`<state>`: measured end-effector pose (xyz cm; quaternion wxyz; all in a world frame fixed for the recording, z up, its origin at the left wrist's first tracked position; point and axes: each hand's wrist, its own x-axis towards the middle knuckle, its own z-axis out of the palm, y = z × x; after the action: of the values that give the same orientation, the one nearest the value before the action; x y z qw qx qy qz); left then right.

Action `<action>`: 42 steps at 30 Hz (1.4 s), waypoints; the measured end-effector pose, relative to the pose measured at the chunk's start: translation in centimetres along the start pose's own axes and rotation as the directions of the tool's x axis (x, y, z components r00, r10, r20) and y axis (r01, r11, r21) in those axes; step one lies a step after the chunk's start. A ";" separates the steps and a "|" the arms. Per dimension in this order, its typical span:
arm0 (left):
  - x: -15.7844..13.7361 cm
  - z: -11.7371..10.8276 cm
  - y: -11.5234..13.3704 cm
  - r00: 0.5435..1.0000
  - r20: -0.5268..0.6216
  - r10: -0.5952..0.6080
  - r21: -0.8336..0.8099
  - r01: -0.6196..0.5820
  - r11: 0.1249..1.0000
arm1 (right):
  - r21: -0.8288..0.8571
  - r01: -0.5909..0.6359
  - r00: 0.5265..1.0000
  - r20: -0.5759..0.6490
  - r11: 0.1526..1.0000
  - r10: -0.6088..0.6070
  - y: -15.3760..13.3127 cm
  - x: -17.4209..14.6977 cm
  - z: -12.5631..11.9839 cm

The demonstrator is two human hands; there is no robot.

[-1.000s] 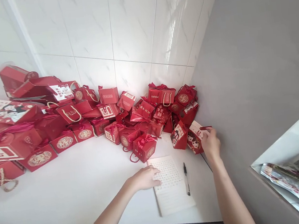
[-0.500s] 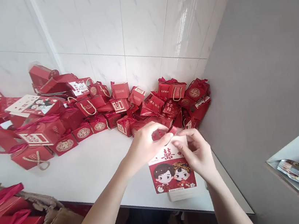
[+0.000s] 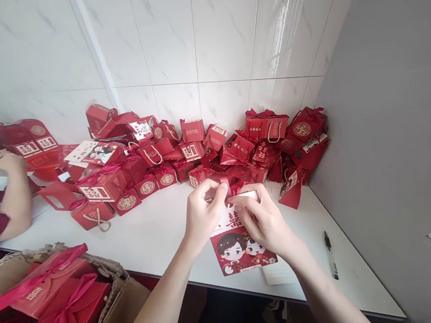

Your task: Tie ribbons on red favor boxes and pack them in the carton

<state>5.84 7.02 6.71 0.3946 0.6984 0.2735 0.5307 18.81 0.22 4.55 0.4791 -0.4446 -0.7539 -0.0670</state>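
Note:
A red and white wedding gift box [image 3: 231, 252] with a cartoon couple on its front stands at the table's front edge, below my hands. My left hand [image 3: 205, 210] is closed, with thumb and forefinger pinching a red ribbon [image 3: 224, 185] above the top of the box. Close beside it, my right hand [image 3: 263, 219] is closed too, its fingertips pinched at the ribbon and partly covering the right side of the box. How the ribbon runs between the fingertips is hidden. A pale flat block [image 3: 280, 274] lies under the box.
Many red gift boxes [image 3: 190, 131] are heaped along the tiled wall. A carton [image 3: 136, 299] of ribboned red boxes stands at the lower left. A co-worker's arm [image 3: 15, 182] is at far left. A pen [image 3: 331, 255] lies right, near a grey panel [image 3: 377, 124].
The view has swung left, bringing a co-worker's arms and the pen into sight. My left fingers have closed more tightly on the ribbon, and my right hand has turned inward over the box.

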 end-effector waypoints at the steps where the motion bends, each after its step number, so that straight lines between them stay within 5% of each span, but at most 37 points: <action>1: 0.0 0.0 0.0 1.000 -0.009 -0.006 0.000 0.006 1.000 | -0.008 -0.008 1.000 0.006 1.000 0.008 0.0 0.0 0.1; 23: -0.4 0.5 0.1 1.000 -0.013 -0.017 0.051 0.018 0.999 | -0.084 -0.094 0.995 0.028 0.992 0.097 -0.1 -0.1 0.3; 30: -0.3 0.6 0.0 1.000 -0.024 -0.007 0.055 0.008 0.998 | 0.076 -0.117 0.990 -0.070 0.990 0.123 0.0 -0.3 0.5; 34: -0.2 0.2 -0.6 0.991 0.120 -0.064 -0.009 0.066 0.998 | 0.178 -0.258 0.939 -0.187 0.950 0.290 0.6 -0.8 0.8; 38: 0.3 -1.1 -1.7 0.909 0.388 -0.152 0.058 0.140 0.988 | 0.250 -0.391 0.867 -0.223 0.886 0.446 1.6 -1.1 1.2; 42: 2.1 -4.4 -1.4 0.900 0.392 -0.191 0.280 0.081 0.957 | 0.432 -0.321 0.855 -0.251 0.843 0.454 2.6 -0.9 2.4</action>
<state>2.29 10.55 7.20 0.3860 0.8194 0.2982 0.3010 19.26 2.45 1.76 0.6826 -0.4711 -0.5494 0.1014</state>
